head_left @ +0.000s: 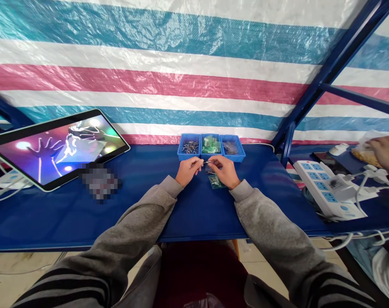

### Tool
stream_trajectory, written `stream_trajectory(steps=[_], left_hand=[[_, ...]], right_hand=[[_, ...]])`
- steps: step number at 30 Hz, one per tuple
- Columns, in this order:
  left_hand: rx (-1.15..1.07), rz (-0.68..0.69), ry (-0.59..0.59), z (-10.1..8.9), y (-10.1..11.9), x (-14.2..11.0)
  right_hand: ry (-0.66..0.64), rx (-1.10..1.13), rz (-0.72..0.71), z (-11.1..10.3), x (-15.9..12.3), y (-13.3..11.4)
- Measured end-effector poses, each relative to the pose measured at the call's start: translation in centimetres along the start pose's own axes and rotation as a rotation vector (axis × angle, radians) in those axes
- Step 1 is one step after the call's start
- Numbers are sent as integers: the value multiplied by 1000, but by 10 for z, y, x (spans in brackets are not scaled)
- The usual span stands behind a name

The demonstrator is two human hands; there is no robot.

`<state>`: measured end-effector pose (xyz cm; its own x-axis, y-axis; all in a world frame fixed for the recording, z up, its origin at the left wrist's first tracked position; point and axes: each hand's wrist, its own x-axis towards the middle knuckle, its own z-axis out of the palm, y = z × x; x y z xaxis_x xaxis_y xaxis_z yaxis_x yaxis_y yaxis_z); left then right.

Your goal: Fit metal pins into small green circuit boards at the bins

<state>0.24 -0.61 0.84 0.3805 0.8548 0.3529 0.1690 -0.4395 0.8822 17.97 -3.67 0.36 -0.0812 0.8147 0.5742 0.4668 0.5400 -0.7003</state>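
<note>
My left hand (188, 170) and my right hand (225, 171) meet over the blue table, just in front of three small blue bins. Both are closed in a pinch on a small thin metal piece (207, 162) that spans the gap between the fingertips; its exact kind is too small to make out. Partly under my right hand lies a green packet (215, 182), with small dark pieces beside it. Loose short metal pieces (190, 147) fill the left bin. Green packets (210, 144) are in the middle bin, and clear plastic bags (230, 148) in the right one.
A tilted tablet-like screen (61, 147) stands at the left, with a blurred patch beside it. On the right are a white power strip (322, 188) with plugs and cables, a blue metal frame (310, 94), and another person's hand (388, 152) over a bag of yellowish pieces (364, 156).
</note>
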Motion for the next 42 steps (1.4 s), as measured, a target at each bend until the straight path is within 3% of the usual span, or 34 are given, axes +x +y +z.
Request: stream_trajectory(steps=[7,17,26,36,42], left_hand=[[-79,28,60,1,-5,0],[-66,57,55,1,-4,0],[-21,26,69,-1,-4,1],[43,22,46,-1,-5,0],[123,15,39,-2,-3,1]], right_hand=[[8,-89,14,-2,1,-3],[-17,-102,34,-2,1,-2],[-104,-110,64,0,1,4],[-45,-63,86,0,0,3],[-6,11,-7,-1,0,-1]])
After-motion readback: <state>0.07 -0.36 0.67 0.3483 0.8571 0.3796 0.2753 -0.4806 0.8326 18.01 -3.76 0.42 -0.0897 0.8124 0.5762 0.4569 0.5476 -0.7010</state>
